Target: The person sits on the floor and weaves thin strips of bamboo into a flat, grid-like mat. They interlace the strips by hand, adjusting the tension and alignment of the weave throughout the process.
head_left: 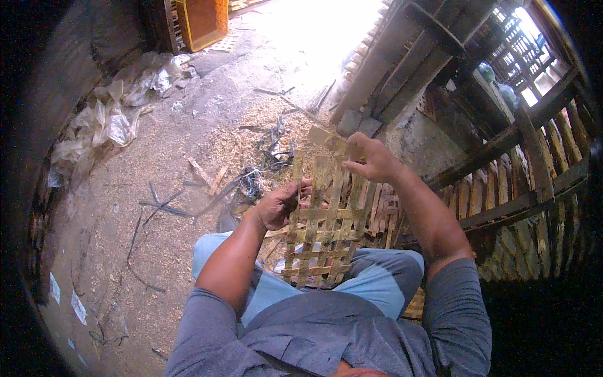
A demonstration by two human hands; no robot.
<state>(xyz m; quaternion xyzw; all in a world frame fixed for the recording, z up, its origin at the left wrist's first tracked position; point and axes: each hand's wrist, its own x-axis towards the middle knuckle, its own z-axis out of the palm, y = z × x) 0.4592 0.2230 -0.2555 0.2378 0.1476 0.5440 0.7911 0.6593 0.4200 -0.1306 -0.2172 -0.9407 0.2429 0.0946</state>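
Note:
A flat lattice panel of woven bamboo strips (311,254) stands upright over my lap between my knees. My left hand (279,205) is closed on its left edge, fingers partly behind the strips. Up at the top right corner, my right hand (375,158) pinches the panel next to a short wide strip (326,139) that lies crosswise along the upper end. Part of what the right fingers grip is hidden behind the hand. Through the gaps in the weave some pale and blue things show, too broken up to name.
Wood shavings (248,135) and tangled dark straps (164,207) litter the floor ahead and left. Crumpled clear plastic sheeting (116,119) lies along the left wall. A yellow crate (207,25) stands at the back. Slatted wooden frames (490,188) and heavy boards (402,63) close in the right.

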